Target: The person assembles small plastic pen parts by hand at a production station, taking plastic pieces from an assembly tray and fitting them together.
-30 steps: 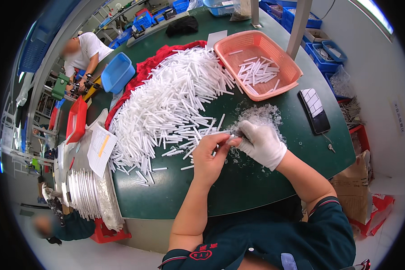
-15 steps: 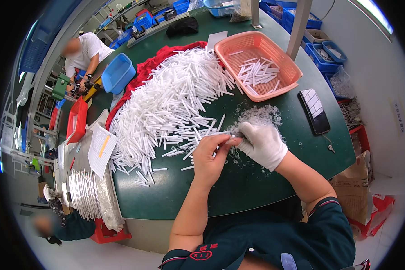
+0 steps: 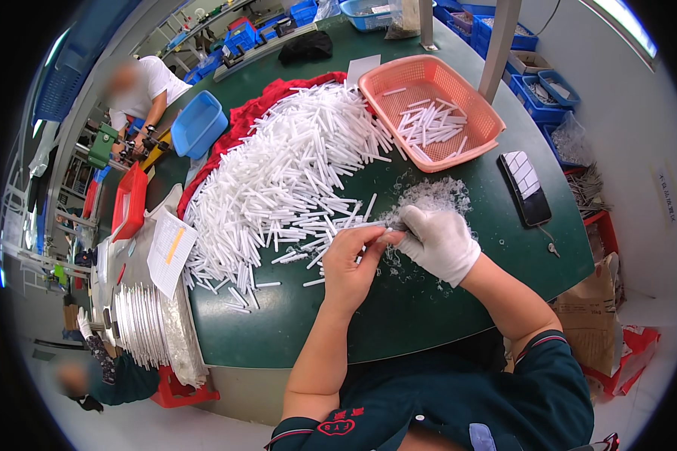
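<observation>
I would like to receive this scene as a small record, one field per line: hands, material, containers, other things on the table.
Left hand: bare, fingertips pinching a small white piece, mostly hidden
Right hand: white-gloved, close to the left fingertips; its grip is unclear
Material: white sticks, heaped partly on a red cloth
Basket: orange, holding far fewer sticks
Tub: blue, beyond the cloth
Table: green, bearing clear scraps and a dark phone

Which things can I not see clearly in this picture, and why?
In the head view:
What the left hand pinches: mostly covered by its fingers.
Any tool in the right hand: covered by the hand itself.
Bottom of the heap: covered by upper layers.
Writing on the paper: too small.
Scraps: too small to count.
Shirt: cut off by lower edge.
</observation>
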`<state>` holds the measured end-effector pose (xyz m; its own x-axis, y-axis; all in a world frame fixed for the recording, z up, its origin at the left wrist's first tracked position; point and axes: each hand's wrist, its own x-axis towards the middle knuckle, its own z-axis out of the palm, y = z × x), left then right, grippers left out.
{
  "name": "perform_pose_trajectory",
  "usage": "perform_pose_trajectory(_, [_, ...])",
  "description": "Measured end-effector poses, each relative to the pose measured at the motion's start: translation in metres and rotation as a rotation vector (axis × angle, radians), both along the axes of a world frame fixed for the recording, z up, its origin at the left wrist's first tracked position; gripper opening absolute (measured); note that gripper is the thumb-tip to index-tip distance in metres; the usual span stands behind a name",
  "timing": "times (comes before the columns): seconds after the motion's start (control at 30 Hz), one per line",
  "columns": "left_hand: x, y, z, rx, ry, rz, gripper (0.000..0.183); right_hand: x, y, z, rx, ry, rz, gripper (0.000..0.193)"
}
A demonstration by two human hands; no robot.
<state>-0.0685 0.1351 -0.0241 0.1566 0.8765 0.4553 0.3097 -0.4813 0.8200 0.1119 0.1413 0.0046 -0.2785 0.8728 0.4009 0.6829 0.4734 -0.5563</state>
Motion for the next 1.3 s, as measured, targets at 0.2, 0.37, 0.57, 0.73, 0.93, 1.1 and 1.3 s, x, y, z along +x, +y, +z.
perform_pose_trajectory(0.2, [0.000, 0.001, -0.002, 0.028, -0.001, -0.006, 0.019, 0.001, 0.000, 0.001, -0.004, -0.049, 0.006, 0.033])
perform_pose_trajectory(0.37, [0.001, 0.000, -0.001, 0.013, -0.026, -0.018, 0.020, 0.002, 0.000, 0.003, 0.026, -0.079, 0.024, 0.033])
perform_pose_trajectory(0.57, [0.000, -0.001, -0.001, -0.060, -0.059, -0.012, 0.020, 0.002, -0.001, 0.008, -0.004, -0.079, 0.024, 0.036])
perform_pose_trajectory(0.73, [0.000, -0.003, 0.004, -0.135, -0.089, 0.032, 0.018, 0.016, 0.009, 0.003, -0.256, 0.181, 0.012, 0.031])
perform_pose_trajectory(0.93, [0.002, -0.004, 0.007, -0.139, -0.008, 0.020, 0.015, 0.012, 0.013, -0.005, -0.727, 0.710, 0.167, 0.020])
perform_pose_trajectory(1.1, [-0.004, -0.003, 0.008, -0.178, -0.027, 0.047, 0.014, 0.015, 0.013, 0.003, -0.724, 0.695, 0.133, 0.016])
perform_pose_trajectory(1.3, [-0.011, 0.000, 0.002, -0.180, -0.199, 0.129, 0.010, 0.020, 0.017, 0.009, -0.955, 1.053, -0.009, 0.012])
